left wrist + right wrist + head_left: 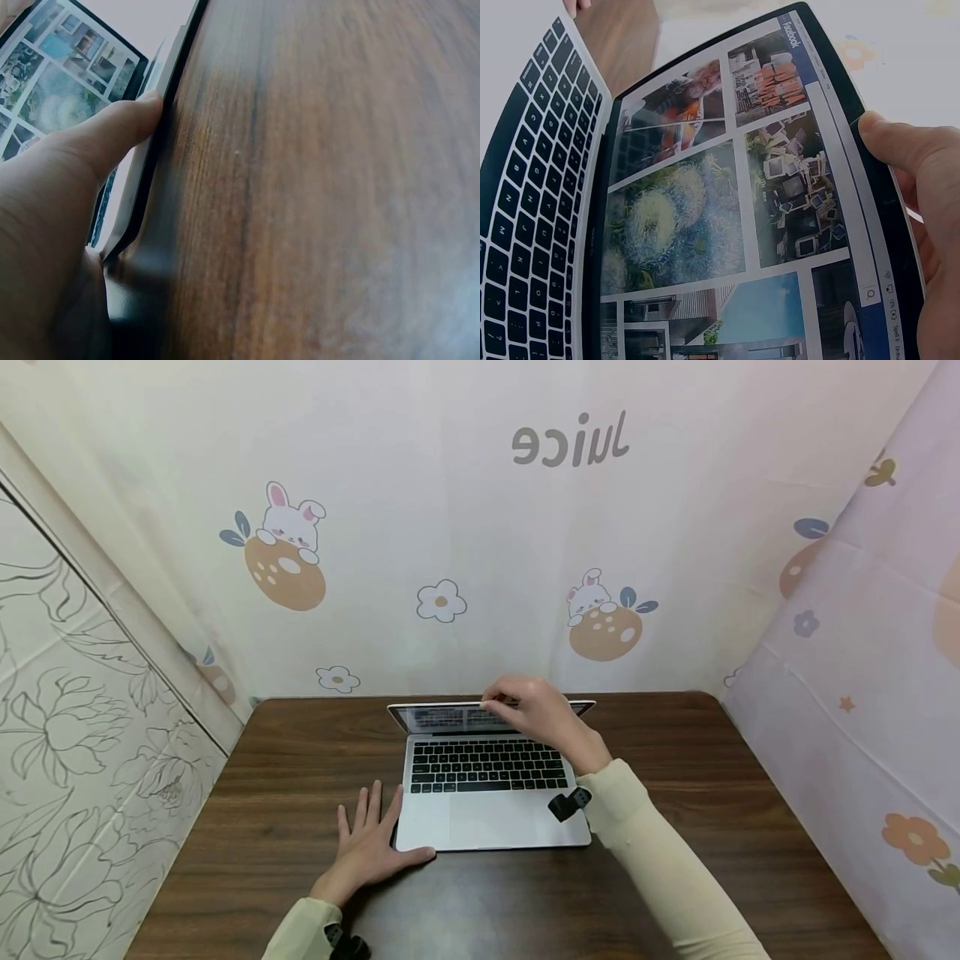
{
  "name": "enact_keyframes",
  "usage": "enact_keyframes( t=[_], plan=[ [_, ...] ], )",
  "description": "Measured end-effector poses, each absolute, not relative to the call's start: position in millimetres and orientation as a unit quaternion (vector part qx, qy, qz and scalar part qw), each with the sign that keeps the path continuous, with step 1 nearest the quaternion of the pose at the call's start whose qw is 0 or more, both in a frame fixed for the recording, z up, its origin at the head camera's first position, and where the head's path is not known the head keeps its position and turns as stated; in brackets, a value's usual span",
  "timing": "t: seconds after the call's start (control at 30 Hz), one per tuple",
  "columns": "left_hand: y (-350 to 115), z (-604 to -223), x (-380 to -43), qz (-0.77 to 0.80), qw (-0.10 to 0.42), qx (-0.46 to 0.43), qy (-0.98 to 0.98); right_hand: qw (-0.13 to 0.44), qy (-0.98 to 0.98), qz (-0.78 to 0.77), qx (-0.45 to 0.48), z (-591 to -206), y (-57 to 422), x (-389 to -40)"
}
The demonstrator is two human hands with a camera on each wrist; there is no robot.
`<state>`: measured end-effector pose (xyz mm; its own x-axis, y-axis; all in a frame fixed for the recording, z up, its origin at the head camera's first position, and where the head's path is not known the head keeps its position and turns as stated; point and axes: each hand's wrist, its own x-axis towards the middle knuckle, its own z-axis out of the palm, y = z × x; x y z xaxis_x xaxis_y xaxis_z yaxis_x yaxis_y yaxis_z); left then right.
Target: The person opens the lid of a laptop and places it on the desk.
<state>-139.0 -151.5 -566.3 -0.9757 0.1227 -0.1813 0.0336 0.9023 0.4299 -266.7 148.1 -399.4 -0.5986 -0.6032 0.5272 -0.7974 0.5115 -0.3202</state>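
A silver laptop point(495, 818) with black keys lies unfolded on the dark wooden table. Its screen point(682, 217) is lit and shows a page of pictures. At the top edge of the lid, my right hand point(536, 710) pinches the rim, thumb on the screen side and fingers behind. My left hand point(371, 843) rests with spread fingers by the laptop's front left corner. Its thumb point(131, 124) lies along the front edge, and the other fingers reach onto the table beside the left side.
The brown table point(300, 760) extends on both sides of the laptop. Behind it hangs a pale curtain point(450, 527) printed with rabbits and flowers, and similar cloth point(862, 735) borders the right side. A flower-patterned panel point(75, 760) stands at the left.
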Motion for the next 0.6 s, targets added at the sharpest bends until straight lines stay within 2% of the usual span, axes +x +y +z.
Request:
enact_keyframes(
  t=[0.6],
  plan=[
    [-152.1,-566.2,-138.4,0.215,0.103,0.04,0.97,0.171,-0.852,0.281,0.408,-395.7,146.4,-274.2]
  ],
)
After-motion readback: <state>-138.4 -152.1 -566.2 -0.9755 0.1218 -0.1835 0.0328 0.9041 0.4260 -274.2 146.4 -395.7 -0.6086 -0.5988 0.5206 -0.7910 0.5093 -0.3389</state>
